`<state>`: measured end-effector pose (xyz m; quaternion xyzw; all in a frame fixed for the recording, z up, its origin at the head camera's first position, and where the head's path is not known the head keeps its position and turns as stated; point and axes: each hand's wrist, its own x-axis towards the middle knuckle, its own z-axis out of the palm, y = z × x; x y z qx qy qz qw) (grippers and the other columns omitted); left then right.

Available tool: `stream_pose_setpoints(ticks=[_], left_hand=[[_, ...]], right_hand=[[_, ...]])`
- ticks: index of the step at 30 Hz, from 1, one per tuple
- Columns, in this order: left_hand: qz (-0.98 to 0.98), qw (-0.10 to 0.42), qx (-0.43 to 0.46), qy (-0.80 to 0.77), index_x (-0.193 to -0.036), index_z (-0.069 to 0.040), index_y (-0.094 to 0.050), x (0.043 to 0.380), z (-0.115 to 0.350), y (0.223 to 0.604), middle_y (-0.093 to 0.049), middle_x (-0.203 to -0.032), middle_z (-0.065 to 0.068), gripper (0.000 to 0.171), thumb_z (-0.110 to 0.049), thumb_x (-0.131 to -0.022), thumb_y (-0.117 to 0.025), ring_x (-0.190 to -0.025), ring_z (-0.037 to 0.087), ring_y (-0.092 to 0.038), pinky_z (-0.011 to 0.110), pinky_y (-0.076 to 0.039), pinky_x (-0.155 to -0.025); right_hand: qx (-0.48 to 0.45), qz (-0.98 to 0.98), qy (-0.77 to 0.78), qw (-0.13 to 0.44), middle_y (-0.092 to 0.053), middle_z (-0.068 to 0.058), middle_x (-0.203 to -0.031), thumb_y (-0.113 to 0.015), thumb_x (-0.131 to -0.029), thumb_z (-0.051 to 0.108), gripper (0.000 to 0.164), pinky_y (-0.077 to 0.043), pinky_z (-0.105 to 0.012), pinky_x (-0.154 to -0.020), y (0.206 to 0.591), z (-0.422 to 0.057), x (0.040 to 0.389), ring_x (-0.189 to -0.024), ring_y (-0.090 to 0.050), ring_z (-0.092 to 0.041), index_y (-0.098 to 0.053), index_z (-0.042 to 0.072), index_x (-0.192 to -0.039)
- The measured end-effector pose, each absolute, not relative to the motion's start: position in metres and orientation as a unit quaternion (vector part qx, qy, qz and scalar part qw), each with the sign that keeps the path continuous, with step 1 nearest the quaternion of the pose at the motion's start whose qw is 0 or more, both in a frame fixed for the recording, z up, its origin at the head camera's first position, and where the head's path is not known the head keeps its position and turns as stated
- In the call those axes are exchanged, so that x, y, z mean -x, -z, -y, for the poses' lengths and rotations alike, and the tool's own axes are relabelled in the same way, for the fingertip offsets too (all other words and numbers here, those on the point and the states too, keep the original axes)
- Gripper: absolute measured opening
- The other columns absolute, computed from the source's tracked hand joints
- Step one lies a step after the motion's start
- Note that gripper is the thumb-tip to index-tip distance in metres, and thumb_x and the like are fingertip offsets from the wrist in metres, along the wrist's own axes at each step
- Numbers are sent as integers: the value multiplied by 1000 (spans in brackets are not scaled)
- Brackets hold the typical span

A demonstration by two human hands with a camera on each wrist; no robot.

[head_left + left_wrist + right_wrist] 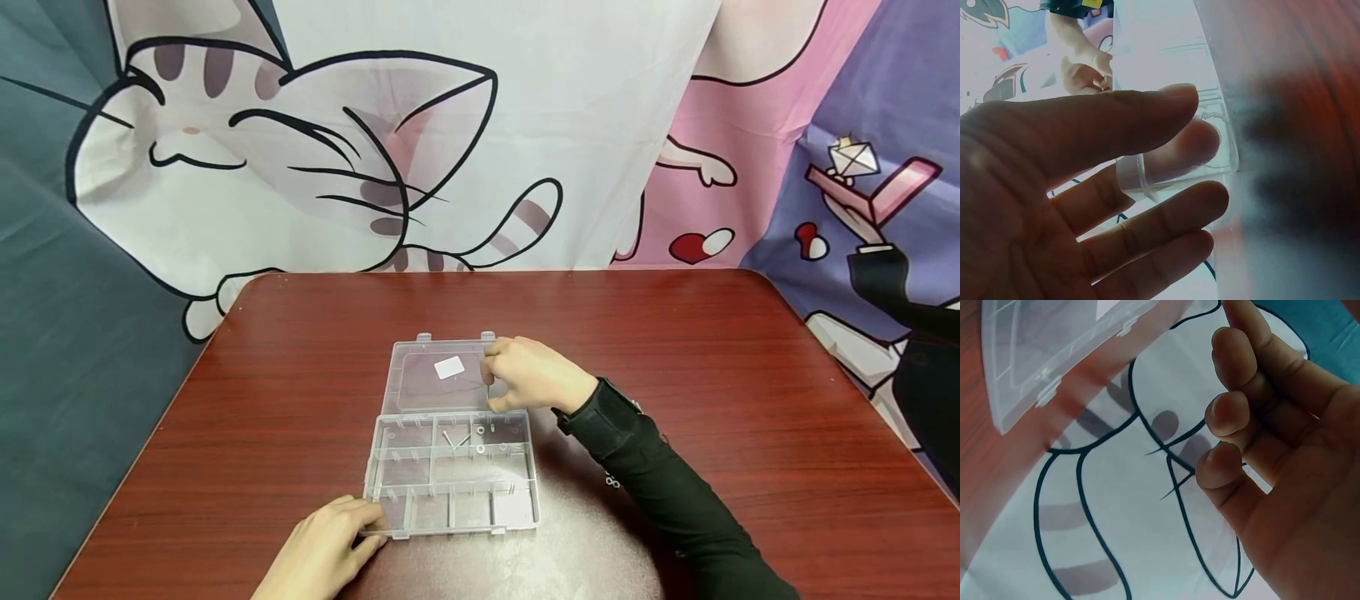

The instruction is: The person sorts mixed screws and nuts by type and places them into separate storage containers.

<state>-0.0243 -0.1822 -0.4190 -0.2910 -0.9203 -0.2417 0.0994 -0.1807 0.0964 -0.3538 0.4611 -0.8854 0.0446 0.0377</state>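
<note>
An open clear plastic compartment box (431,492) lies on the table, its lid (420,387) folded back flat behind it. My left hand (333,537) holds the box's near left corner; in the left wrist view its thumb and index finger (1179,150) close around that clear corner. Over the lid's right side, my right hand (536,375) has its fingers curled. A thin metal sliver, like a small screw (488,392), stands between thumb and index finger. Two screws (450,439) lie in a back middle compartment, with several nuts (481,431) to their right.
On the brown table (285,400), several small nuts (611,480) lie beside the right sleeve (652,475). A white label (449,367) is stuck on the lid. A printed cat curtain (525,125) hangs behind the table's far edge.
</note>
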Motion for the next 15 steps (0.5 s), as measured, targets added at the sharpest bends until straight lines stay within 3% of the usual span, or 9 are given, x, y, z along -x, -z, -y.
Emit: stream_pose_setpoints(ticks=[15], left_hand=[[919,108,293,241,-67,-28,-45,25,183,420,-36,-67,-21,39,-9,-60,-78,-62,-3,-37,20,-33,-50]], right_hand=[[-488,872,-18,22,-49,7,-78,-72,-67,36,25,-42,-29,-72,355,-65,170,-78,-52,-13,-63,15,-79]])
